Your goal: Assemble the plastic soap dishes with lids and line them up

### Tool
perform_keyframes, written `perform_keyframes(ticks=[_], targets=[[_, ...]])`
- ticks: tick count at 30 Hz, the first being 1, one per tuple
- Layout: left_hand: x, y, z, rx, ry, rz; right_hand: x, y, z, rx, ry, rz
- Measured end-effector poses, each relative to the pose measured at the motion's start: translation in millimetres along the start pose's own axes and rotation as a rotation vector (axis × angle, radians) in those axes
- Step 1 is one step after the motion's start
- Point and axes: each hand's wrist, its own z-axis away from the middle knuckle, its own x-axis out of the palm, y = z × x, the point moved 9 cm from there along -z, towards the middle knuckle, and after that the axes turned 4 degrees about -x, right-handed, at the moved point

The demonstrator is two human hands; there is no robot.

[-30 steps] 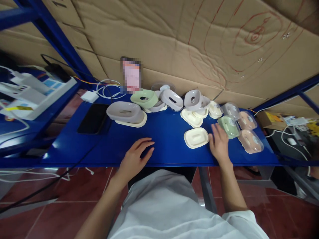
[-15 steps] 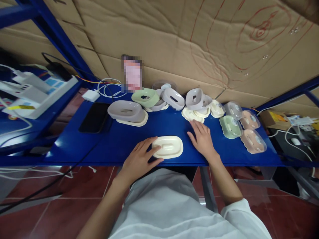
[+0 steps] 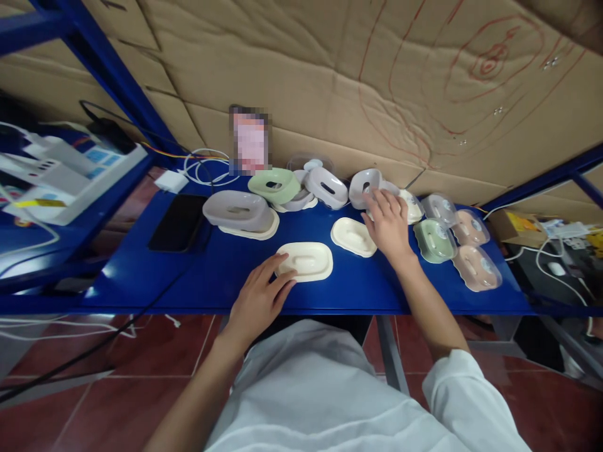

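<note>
Cardboard sheets with red pen lines stand behind a blue worktop (image 3: 226, 270) set in a blue metal frame.

From the head camera, the left hand (image 3: 257, 301) lies low on the worktop near its front edge. Its fingers (image 3: 276, 269) are spread and rest on the near left rim of a cream soap dish tray (image 3: 305, 261); they do not close around it. The wrist is flat and the forearm comes up from the lower left.

The right hand (image 3: 389, 223) reaches further back with a straight arm, palm down and fingers loosely apart. Its fingertips come over the grey soap dish part (image 3: 362, 186) and the cream pieces at the back; whether they grip anything I cannot tell. Just left of this hand lies a second cream tray (image 3: 353, 236), not touched. To the right of its fingers are a green dish under a clear lid (image 3: 434, 240) and two pink ones (image 3: 477, 267).

To do this well, I judge the left fingers should press lightly so the tray does not slide, and the right hand should take one piece from the top without pushing the neighbours.
</note>
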Motion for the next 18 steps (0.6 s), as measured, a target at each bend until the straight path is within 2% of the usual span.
perform_keyframes(ticks=[2,4,6,8,9,11,14,16,18], targets=[[-1,-2,0,-0.011,0.006,0.033,15,1,-25,-0.056,-0.081,-0.012],[-1,-2,1,-0.008,-0.016,0.089,16,-1,-33,-0.067,-0.08,-0.067],[0,-1,2,0.006,-0.06,0.148,2,-11,-22,-0.064,0.028,-0.181],[0,-2,3,-0.017,-0.088,0.182,-17,-28,5,-0.085,0.133,-0.348],[-1,-4,4,-0.041,-0.08,0.188,-23,-41,21,-0.118,0.137,-0.444],[-6,-7,4,-0.08,-0.032,0.184,-27,-73,49,-0.235,0.035,-0.627],[-10,-2,3,-0.025,0.003,0.131,-23,-111,77,-0.374,-0.178,-0.822],[-5,2,2,0.035,-0.036,0.09,-19,-122,81,-0.394,-0.237,-0.883],[-2,4,2,0.072,-0.062,0.076,-15,-126,79,-0.395,-0.237,-0.871]])
